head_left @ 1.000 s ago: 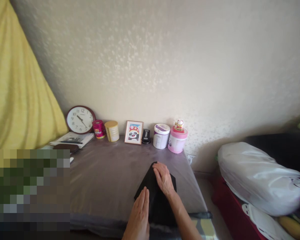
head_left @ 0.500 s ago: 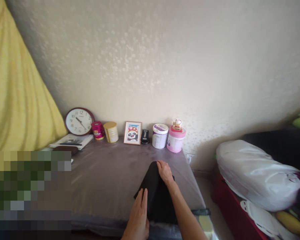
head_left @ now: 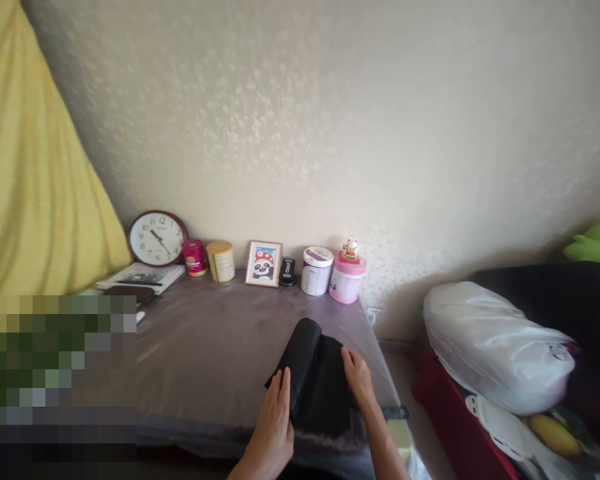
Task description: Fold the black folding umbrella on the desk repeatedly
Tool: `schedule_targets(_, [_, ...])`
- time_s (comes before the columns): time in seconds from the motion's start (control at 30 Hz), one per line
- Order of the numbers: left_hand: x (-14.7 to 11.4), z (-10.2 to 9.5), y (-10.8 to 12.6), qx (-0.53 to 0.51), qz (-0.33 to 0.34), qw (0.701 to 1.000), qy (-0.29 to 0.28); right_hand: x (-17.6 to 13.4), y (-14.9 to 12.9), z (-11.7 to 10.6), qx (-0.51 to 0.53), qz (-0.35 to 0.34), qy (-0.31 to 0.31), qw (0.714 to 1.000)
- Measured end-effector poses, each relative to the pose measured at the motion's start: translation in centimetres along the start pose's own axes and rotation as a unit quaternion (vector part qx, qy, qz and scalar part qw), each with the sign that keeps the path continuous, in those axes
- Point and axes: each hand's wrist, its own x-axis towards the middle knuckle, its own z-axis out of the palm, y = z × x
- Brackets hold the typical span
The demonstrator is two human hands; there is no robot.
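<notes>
- The left hand (head_left: 275, 415) lays straight, unclenched fingers along the near left side of the folded black cloth (head_left: 313, 380); no closed grip shows;
- The right hand (head_left: 359, 380) has its fingertips at the cloth's right edge; whether they pinch it, I cannot tell;
- The cloth lies near the front of the grey-covered table (head_left: 205, 353); its raised left fold could spring open if the left fingers lift, or skew if the hands pull unevenly.

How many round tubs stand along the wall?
4: magenta tub beside the clock, yellow tub right of that, white tub right of the picture frame, pink tub rightmost, under the figurine.
</notes>
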Motion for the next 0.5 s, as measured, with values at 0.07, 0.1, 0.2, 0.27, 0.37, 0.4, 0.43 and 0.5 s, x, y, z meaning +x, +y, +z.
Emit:
schedule_targets(0.07, [0.0, -0.1, 0.1, 0.001, 0.000, 1.000, -0.005, -0.2, -0.5, 0.5, -0.005, -0.017, 0.020, 1.000])
schedule_targets(0.1, [0.0, 0.0, 0.1, 0.004, 0.000, 1.000, -0.005, -0.2, -0.7, 0.7, -0.006, -0.018, 0.025, 1.000])
schedule_targets(0.2, [0.0, 0.2, 0.0, 0.015, 0.005, 1.000, -0.002, -0.4, -1.3, 1.0, 0.008, -0.035, 0.021, 0.999])
schedule_targets(0.27, [0.0, 0.3, -0.1, 0.023, 0.001, 1.000, -0.002, -0.4, -2.1, 1.2, 0.036, -0.068, 0.014, 0.997])
schedule_targets(0.37, [0.1, 0.2, 0.1, 0.035, -0.013, 0.999, -0.011, -0.1, -3.9, 1.7, 0.075, -0.101, 0.005, 0.992])
schedule_targets(0.4, [0.1, 0.1, 0.3, 0.039, -0.018, 0.999, -0.017, 0.0, -4.5, 2.0, 0.083, -0.104, 0.003, 0.991])
schedule_targets(0.43, [0.1, -0.1, 0.5, 0.041, -0.022, 0.999, -0.025, 0.1, -5.2, 2.4, 0.090, -0.104, 0.001, 0.990])
schedule_targets(0.5, [0.2, -0.5, 0.8, 0.040, -0.029, 0.998, -0.037, 0.4, -6.3, 3.4, 0.102, -0.100, -0.005, 0.990])
